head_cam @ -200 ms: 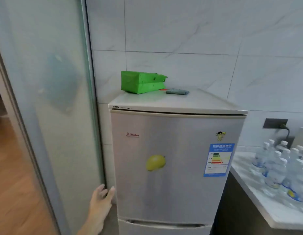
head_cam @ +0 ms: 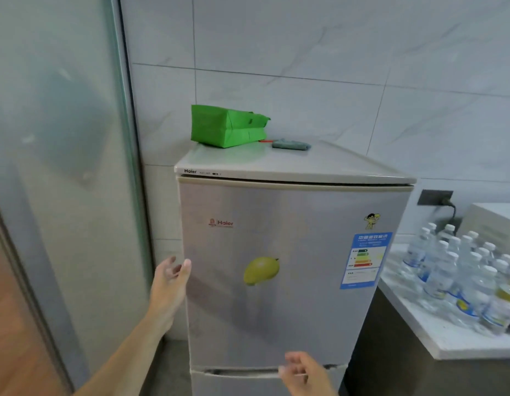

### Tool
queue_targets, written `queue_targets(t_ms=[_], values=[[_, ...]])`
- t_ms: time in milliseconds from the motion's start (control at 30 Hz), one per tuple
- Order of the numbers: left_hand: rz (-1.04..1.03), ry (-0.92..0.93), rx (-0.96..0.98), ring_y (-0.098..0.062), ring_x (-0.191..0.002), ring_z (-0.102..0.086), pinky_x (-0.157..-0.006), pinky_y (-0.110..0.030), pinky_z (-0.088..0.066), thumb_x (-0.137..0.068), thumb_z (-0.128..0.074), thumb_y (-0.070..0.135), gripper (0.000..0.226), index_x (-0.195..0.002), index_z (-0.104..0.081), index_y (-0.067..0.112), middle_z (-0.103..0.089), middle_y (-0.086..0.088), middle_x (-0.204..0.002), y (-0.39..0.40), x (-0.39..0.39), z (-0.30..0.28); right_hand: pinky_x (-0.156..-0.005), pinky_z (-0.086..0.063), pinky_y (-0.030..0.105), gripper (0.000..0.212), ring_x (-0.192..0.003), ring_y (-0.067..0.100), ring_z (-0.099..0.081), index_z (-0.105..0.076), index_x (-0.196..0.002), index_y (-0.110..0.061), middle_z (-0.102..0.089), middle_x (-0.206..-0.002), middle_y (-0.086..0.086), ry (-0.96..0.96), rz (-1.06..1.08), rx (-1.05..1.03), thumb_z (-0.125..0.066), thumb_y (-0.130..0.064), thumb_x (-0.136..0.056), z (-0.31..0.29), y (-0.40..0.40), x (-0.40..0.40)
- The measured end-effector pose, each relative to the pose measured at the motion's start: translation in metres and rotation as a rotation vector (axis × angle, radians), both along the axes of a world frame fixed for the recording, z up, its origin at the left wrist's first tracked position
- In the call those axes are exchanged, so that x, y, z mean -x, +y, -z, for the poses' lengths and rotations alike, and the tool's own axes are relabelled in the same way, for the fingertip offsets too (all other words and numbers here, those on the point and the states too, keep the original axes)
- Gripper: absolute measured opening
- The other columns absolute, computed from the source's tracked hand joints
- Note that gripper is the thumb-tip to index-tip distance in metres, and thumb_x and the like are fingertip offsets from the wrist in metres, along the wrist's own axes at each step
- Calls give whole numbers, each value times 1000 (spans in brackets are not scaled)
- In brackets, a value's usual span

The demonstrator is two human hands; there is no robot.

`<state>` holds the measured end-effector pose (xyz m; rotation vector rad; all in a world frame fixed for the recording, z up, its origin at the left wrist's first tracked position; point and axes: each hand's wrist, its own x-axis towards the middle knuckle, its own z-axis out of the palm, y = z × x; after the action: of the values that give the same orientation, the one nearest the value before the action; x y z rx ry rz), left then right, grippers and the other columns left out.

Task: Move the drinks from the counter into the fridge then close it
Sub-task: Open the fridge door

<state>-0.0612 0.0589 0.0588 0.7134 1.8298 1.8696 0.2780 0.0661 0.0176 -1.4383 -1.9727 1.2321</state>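
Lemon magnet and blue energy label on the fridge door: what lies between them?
Nothing: in the head view, only bare silver door separates the lemon magnet from the energy label.

White marble-patterned bench [head_cam: 436, 340] at right: a tight cluster of white-capped water bottles [head_cam: 448, 270] stands on it, with a yellow-labelled bottle [head_cam: 509, 295] at the near edge. Silver fridge [head_cam: 290, 164] top: a green bag [head_cam: 228, 127] lying on its side, a grey cloth [head_cam: 290, 144] just beside it.

Silver fridge [head_cam: 293, 267] upright, door closed; clear capped bottles [head_cam: 459, 278] clustered upright on white counter [head_cam: 436, 342]
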Motion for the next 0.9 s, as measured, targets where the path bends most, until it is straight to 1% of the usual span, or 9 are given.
queue_targets(t_ms=[67,133,300,500,567,633,700,800,900], values=[[66,64,-6,7,-83,-64,-64,-7,-47,-76,-62,58,60,-123,-51,23,-63,14,-103,7,5,4,-67,-41,4,29,-76,4,-56,-60,-120,-18,-67,-103,2,2,11,-39,-67,-27,-93,-22,-1,32],[106,57,-10,9,-78,-66,-56,-8,-49,-75,-61,59,50,-112,-53,27,-64,15,-99,13,9,8,-69,-41,3,30,-78,1,-57,-59,-121,-21,-66,-103,-3,20,5,-88,-65,-32,-94,-34,0,49],[134,94,11,-11,-89,-59,-77,-26,-48,-100,-46,42,39,-127,-50,14,-62,-2,-108,16,14,14,-75,-42,7,33,-86,-2,-58,-57,-123,-27,-64,-104,-9,69,70,-105,-64,-40,-93,-53,1,58],[119,174,35,-23,-93,-54,-86,-42,-44,-98,-48,40,35,-123,-46,17,-59,-10,-109,-32,-8,19,-76,-45,8,38,-89,-1,-61,-56,-124,-30,-63,-104,-14,133,56,-125,-63,-47,-91,-57,-24,44],[101,194,9,-24,-93,-54,-81,-36,-46,-98,-51,33,34,-125,-45,14,-58,-9,-108,-61,-31,25,-72,-47,6,33,-84,-3,-61,-55,-119,-35,-62,-103,-15,180,56,-126,-65,-47,-90,-59,-41,32],[94,189,-30,-22,-86,-58,-70,-16,-52,-96,-57,18,33,-125,-43,11,-58,-9,-104,-93,-62,27,-73,-48,8,29,-79,-2,-59,-53,-114,-38,-60,-102,-15,223,48,-145,-66,-45,-90,-61,-60,17],[77,198,-36,-7,-75,-63,-61,-4,-49,-90,-65,4,41,-124,-42,11,-58,-9,-101,-125,-99,30,-77,-50,12,30,-79,1,-57,-51,-113,-38,-59,-102,-14,255,32,-161,-68,-43,-89,-64,-82,-2],[40,237,-83,5,-72,-61,-65,-5,-49,-80,-73,-8,56,-122,-44,14,-56,-14,-106,-169,-161,39,-79,-50,13,36,-81,1,-56,-54,-119,-33,-58,-105,-13,310,34,-158,-71,-41,-88,-67,-121,-38],[28,299,-90,-12,-77,-60,-69,-10,-50,-71,-83,-1,66,-127,-48,4,-55,-22,-110,-206,-230,50,-83,-53,19,46,-97,3,-58,-53,-125,-38,-58,-114,-15,362,1,-181,-74,-44,-84,-66,-160,-83]])
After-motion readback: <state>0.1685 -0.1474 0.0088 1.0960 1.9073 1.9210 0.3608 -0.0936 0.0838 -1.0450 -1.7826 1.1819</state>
